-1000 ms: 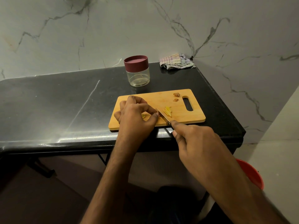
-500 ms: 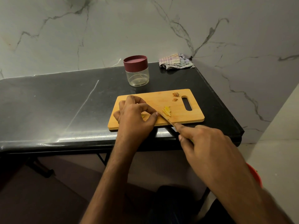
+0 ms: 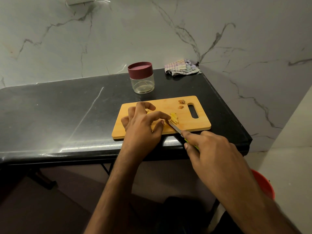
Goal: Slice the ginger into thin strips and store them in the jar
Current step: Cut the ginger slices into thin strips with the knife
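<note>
Ginger strips (image 3: 174, 118) lie on the cutting board (image 3: 199, 127), just right of the left hand (image 3: 143, 125) pinching a hidden piece, while the right hand (image 3: 212, 152) grips the knife (image 3: 174, 127) touching them.

Knife handle (image 3: 190, 144) mostly hidden — right hand (image 3: 217, 154) covers it.

One jar (image 3: 143, 80), one cutting board (image 3: 152, 130), one knife (image 3: 174, 127), one cloth (image 3: 182, 67), two hands (image 3: 143, 127).

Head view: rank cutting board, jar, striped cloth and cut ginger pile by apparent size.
1. cutting board
2. jar and striped cloth: look alike, unranked, the cloth lying farther back
3. cut ginger pile
</note>
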